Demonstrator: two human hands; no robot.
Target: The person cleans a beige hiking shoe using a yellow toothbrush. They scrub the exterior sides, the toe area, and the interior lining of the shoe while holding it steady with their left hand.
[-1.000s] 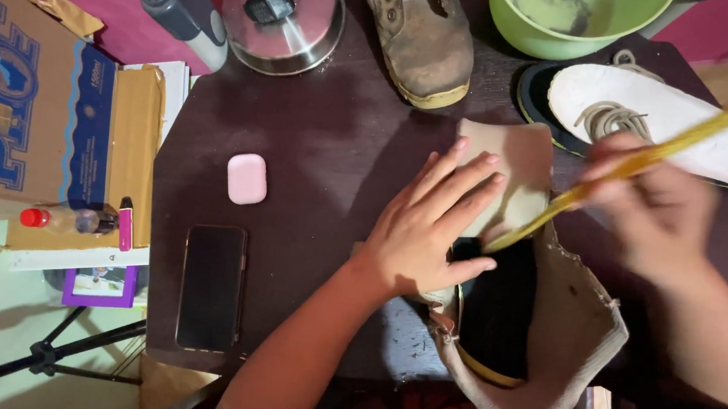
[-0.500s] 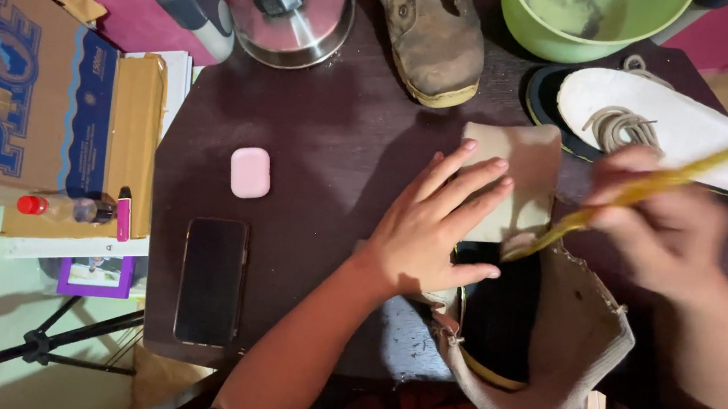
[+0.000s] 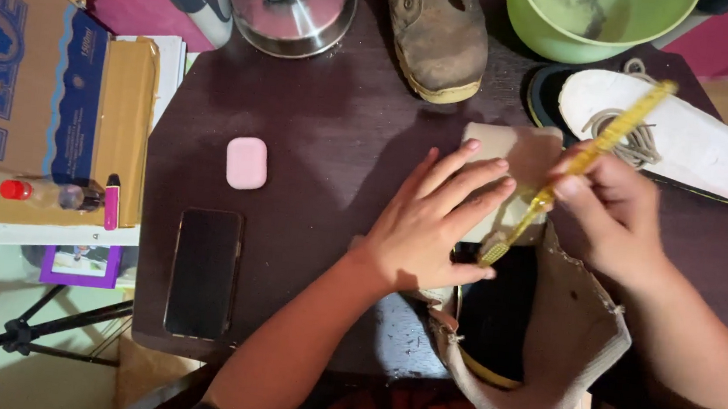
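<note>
Two boots share the dark table [image 3: 318, 130]: one worn boot [image 3: 437, 27] beyond, one tan boot [image 3: 537, 334] nearest. The left hand [image 3: 432, 224] lies flat, fingers spread, on the tan boot; the right hand [image 3: 614, 209] pinches one yellow toothbrush [image 3: 578, 166], bristles beside the left fingertips.

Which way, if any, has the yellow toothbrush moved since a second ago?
Yes. The yellow toothbrush, in the right hand, swung steeper: its handle end moved left along the white insole, toward the laces.

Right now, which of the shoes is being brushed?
The tan boot nearest the person, under the left hand; the right hand holds the yellow toothbrush against it.
</note>
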